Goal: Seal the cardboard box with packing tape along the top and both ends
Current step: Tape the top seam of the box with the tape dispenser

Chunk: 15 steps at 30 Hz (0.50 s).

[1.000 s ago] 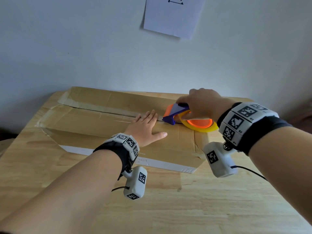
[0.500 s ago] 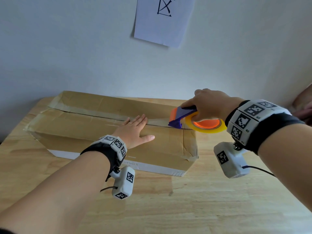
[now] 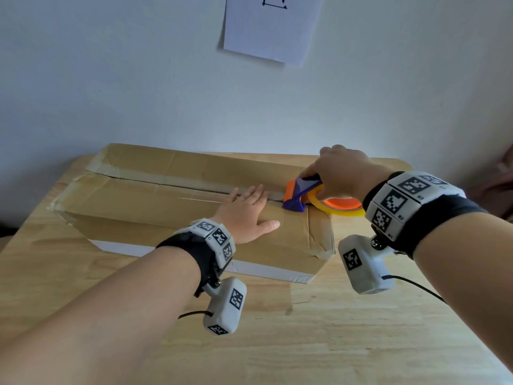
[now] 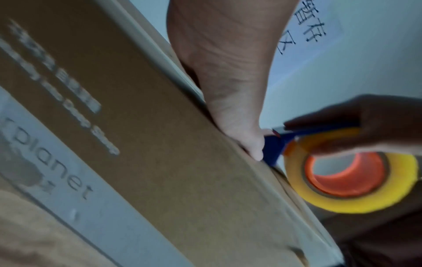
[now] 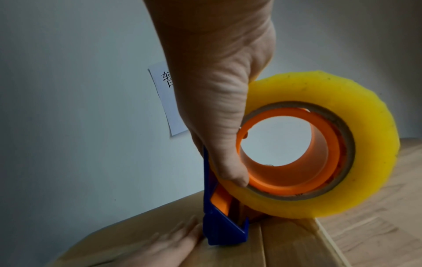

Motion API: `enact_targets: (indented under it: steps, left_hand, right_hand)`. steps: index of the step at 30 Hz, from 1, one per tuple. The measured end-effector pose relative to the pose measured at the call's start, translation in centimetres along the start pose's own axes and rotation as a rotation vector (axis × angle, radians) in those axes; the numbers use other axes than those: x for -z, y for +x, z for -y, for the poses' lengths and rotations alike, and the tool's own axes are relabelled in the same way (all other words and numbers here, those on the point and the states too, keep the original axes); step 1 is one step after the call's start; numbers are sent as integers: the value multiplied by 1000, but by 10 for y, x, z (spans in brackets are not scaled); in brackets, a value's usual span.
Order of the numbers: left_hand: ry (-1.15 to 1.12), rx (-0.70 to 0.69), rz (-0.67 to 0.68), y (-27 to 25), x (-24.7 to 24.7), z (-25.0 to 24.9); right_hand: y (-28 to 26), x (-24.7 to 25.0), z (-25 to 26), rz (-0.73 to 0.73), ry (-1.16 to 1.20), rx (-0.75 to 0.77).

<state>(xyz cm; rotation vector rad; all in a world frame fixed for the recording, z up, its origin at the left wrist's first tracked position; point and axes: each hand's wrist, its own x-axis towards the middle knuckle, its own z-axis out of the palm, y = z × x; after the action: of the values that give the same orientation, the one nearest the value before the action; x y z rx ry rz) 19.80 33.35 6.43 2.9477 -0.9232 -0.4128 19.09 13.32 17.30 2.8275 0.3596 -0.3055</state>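
Note:
A long flat cardboard box [image 3: 155,207] lies on the wooden table, with tape along its top seam from the left end. My left hand [image 3: 244,215] presses flat on the box top, fingers straight, just left of the dispenser. My right hand [image 3: 340,173] grips a blue and orange tape dispenser [image 3: 298,194] carrying a yellow tape roll [image 3: 337,208]. The blue nose of the dispenser [image 5: 222,233] sits on the seam near the box's right end, and the tape roll [image 5: 319,144] overhangs that end. In the left wrist view the left hand [image 4: 230,101] lies on the box [image 4: 146,137] beside the tape roll [image 4: 351,180].
The wooden table [image 3: 319,343] extends in front and to the right of the box. A white wall stands just behind the box, with a paper sheet [image 3: 273,26] taped to it. The box's near right corner [image 3: 319,245] is creased and torn.
The dispenser has moved right along the seam toward the box's right end, laying tape. My left hand has followed it right, staying flat on the box top.

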Motion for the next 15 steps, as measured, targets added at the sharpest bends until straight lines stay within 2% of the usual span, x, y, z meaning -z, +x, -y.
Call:
enact_targets:
  steps: [4,9,15]
  left_hand:
    - [-63,-10,-3,9,-6,-18]
    - [-31,-22,-9,7,-9,-5]
    - [19,-21,30,-17,-1,51]
  right_hand:
    - [0,2,1,10,-2,-9]
    - [-1,6,0,17,13,-20]
    - [4,16,35,-66,66,6]
